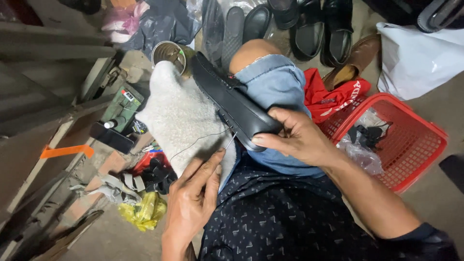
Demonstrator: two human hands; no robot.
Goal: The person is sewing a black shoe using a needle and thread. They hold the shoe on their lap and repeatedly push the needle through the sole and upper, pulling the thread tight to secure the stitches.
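At the far left a strip of orange tape (65,151) lies on the grey floor (111,239), with a green tool (121,108) above it and a yellow bag (145,211) lower down, near the person's left wrist. A metal can (169,52) stands behind a white fleece cloth (176,118) that covers the left thigh.

The left hand (193,198) rests on the cloth's lower edge, its thumb and forefinger pinched shut on a needle (230,141); a dark thread (198,140) runs from there across the cloth. The needle's tip meets the sole edge of a black shoe (232,104), which lies slanted across the lap, its toe toward the can and its heel toward the right hand (295,140). That hand closes round the heel end, thumb under the sole rim and fingers over the upper, pressing the shoe against the rolled blue trouser leg (275,82) at the knee.

Further right a red cloth (328,96) lies beside a brown shoe (355,60), and a red basket (425,145) holds clear plastic and small black items. A white bag (415,58) fills the top right corner. 4 or more dark shoes (309,29) line the top edge.
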